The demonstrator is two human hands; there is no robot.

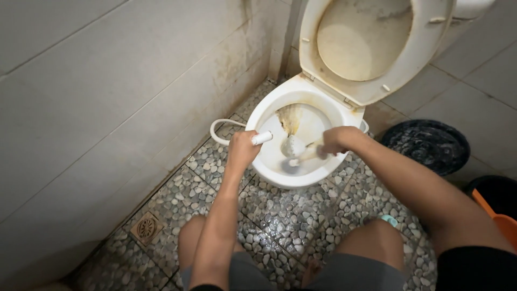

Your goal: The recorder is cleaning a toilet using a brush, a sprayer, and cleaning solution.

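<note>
A white toilet bowl (280,99) stands open, its stained seat and lid (420,48) tilted up against the wall. Brown stains mark the bowl's back inside wall. My left hand (241,148) grips a white bidet sprayer (262,138) over the bowl's left rim, nozzle pointing into the bowl. Its white hose (218,125) loops down to the left of the bowl. My right hand (335,141) holds the handle of a toilet brush (293,146), whose pale head sits inside the bowl near the water.
Pebble-mosaic floor (291,215) with a round drain (146,227) at lower left. Tiled wall close on the left. A black bucket (428,144) stands right of the toilet, an orange container (501,215) at the right edge. My knees are at the bottom.
</note>
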